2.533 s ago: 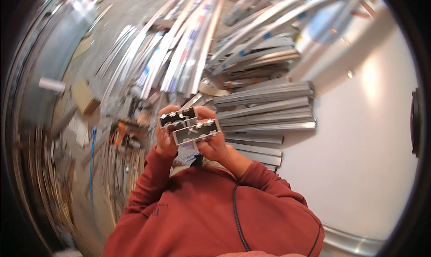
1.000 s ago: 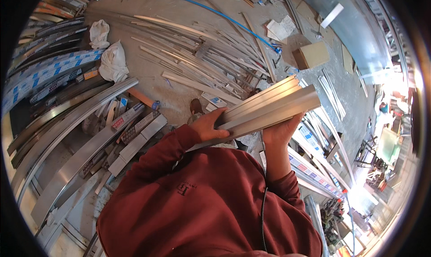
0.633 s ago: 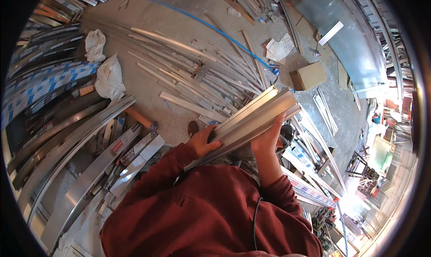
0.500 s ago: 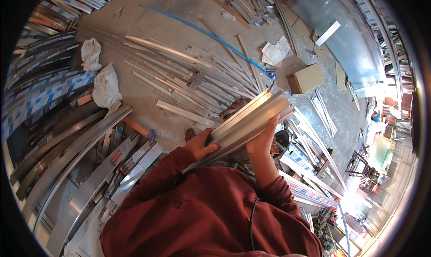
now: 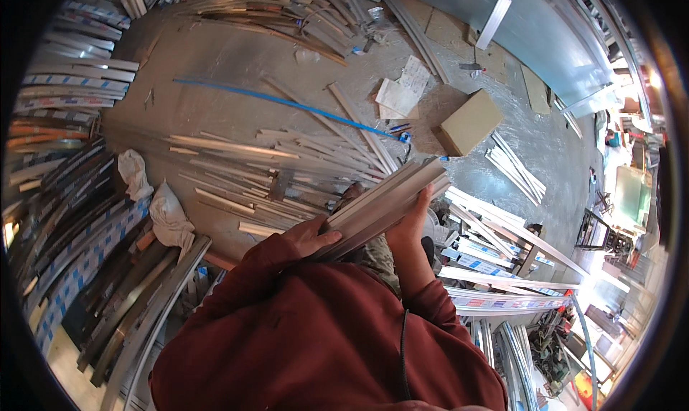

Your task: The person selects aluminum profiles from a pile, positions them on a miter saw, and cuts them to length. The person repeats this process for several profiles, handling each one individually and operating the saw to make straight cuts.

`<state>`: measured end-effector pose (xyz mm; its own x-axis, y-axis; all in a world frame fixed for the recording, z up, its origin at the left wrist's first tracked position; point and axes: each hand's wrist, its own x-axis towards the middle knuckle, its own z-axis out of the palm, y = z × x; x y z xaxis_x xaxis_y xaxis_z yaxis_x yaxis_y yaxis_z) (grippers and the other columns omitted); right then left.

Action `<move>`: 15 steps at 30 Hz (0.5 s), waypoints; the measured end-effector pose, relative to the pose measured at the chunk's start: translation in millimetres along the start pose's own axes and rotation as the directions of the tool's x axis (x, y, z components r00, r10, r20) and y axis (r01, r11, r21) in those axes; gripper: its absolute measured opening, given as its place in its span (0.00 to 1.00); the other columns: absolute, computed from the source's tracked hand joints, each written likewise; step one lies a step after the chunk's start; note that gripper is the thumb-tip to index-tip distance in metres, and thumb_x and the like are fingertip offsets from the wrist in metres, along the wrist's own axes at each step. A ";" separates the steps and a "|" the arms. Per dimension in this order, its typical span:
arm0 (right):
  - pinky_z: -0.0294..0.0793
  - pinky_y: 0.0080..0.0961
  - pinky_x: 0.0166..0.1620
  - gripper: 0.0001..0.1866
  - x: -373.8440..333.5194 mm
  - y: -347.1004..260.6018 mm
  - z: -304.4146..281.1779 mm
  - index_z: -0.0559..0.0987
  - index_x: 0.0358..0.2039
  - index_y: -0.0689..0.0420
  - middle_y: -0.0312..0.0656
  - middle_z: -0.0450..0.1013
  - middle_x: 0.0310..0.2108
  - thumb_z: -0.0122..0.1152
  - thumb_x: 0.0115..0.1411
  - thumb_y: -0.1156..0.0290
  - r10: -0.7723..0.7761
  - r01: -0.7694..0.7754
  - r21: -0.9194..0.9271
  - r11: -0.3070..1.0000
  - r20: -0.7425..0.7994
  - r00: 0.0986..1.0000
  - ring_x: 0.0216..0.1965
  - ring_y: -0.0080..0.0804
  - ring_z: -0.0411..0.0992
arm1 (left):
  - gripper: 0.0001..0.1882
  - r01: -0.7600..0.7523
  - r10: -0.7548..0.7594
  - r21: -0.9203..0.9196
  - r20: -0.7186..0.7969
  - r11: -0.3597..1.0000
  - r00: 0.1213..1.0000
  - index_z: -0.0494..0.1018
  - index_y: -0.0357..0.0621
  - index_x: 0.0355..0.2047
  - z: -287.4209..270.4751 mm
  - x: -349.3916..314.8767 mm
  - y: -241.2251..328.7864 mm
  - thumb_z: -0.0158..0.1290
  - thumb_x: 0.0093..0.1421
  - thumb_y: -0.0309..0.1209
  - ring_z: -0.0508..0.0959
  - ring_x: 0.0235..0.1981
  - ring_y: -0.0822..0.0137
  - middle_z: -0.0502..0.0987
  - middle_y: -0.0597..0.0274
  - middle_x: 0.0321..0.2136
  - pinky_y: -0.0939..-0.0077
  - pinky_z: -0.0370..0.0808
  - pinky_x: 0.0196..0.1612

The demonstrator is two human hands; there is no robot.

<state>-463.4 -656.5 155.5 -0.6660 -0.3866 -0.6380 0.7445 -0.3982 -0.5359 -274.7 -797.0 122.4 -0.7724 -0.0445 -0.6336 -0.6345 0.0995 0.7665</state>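
A bundle of metal profiles (image 5: pixel 391 203), silvery and grooved, lies slanted across the front of my body, its far end up and to the right. My left hand (image 5: pixel 310 237) grips its lower left side, thumb on top. Around the right side, close to the far end, my right hand (image 5: pixel 409 223) is closed. The bundle's near end is hidden against my dark red sleeve and sweatshirt. Beyond the bundle, many loose metal strips (image 5: pixel 287 147) lie on the floor. Part of a boot and a patterned trouser leg shows beneath it.
A cardboard box (image 5: pixel 472 124) and some paper sheets (image 5: pixel 399 95) lie ahead on the right. A blue strip (image 5: pixel 280 104) crosses the floor. Long profiles are stacked at the left beside white sacks (image 5: pixel 171 217). A large glass-like sheet (image 5: pixel 531 38) leans at the far right.
My view has turned, so the box and floor strips sit further left. Both hands keep hold of the bundle, which appears slightly lower and further left.
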 end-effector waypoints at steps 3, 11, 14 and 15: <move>0.69 0.39 0.56 0.33 26.7 -57.6 2.6 0.68 0.59 0.48 0.37 0.70 0.54 0.49 0.62 0.38 -0.015 0.005 0.084 0.996 0.127 0.992 0.54 0.38 0.69 | 0.47 -0.003 -0.008 0.116 0.098 0.993 0.995 0.63 0.33 0.57 -23.2 37.6 68.7 0.49 0.56 0.66 0.74 0.51 0.46 0.73 0.36 0.49 0.64 0.69 0.54; 0.64 0.40 0.61 0.35 146.2 -162.8 24.2 0.63 0.62 0.46 0.36 0.65 0.58 0.45 0.63 0.37 -0.225 0.234 0.071 0.970 -0.108 0.968 0.58 0.39 0.64 | 0.47 -0.027 -0.029 0.233 0.234 0.972 0.972 0.65 0.37 0.58 -114.6 140.8 103.0 0.48 0.54 0.68 0.73 0.53 0.54 0.74 0.46 0.49 0.65 0.66 0.56; 0.62 0.40 0.62 0.35 201.2 -185.5 34.9 0.62 0.63 0.47 0.36 0.64 0.59 0.44 0.64 0.37 -0.252 0.265 0.096 0.959 -0.127 0.959 0.59 0.38 0.63 | 0.48 0.003 -0.100 0.325 0.282 0.946 0.954 0.66 0.37 0.57 -156.9 209.7 138.3 0.48 0.53 0.70 0.73 0.53 0.54 0.74 0.46 0.50 0.65 0.66 0.56; 0.62 0.40 0.62 0.35 222.3 -191.8 35.7 0.62 0.63 0.47 0.36 0.64 0.59 0.44 0.64 0.37 -0.254 0.266 0.112 0.957 -0.116 0.960 0.59 0.38 0.63 | 0.57 0.009 -0.131 0.357 0.321 0.934 0.938 0.64 0.32 0.58 -172.3 234.2 152.8 0.45 0.48 0.75 0.68 0.59 0.47 0.69 0.37 0.56 0.62 0.63 0.61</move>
<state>-755.9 -695.8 136.2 -0.8230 -0.1738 -0.5407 0.5301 -0.5770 -0.6214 -557.5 -963.5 109.3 -0.6319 0.2638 -0.7288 -0.5891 0.4476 0.6728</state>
